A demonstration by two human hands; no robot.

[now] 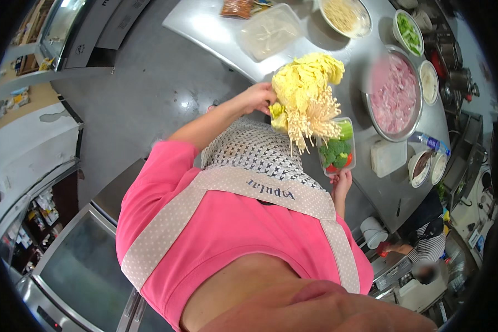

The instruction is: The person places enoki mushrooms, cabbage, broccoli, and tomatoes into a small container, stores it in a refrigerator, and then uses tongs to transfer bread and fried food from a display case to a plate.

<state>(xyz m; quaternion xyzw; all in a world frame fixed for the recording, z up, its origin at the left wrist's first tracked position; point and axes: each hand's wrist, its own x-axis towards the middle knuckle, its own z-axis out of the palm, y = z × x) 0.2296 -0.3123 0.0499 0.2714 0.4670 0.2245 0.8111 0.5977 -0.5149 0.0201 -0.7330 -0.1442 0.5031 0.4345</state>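
My left hand (261,98) grips the left edge of a pile of yellow napa cabbage leaves (309,79) and enoki mushrooms (317,118); whatever holds the pile from below is mostly hidden. At the near end of a clear plastic container (354,145), my right hand (341,181) has its fingers closed on the rim. Broccoli (335,152), a cut green vegetable (345,130) and red tomato pieces (348,159) lie inside it. The mushrooms hang over this container's left side. Both loads are in front of my apron, beside the steel table (352,54).
A steel bowl of raw pink meat (394,97), bowls of pale strips (342,14) and chopped greens (408,33), a lidded clear box (269,31) and a white box (389,157) stand on the table. A knife (398,207) lies near its corner. Another person (427,240) is at lower right.
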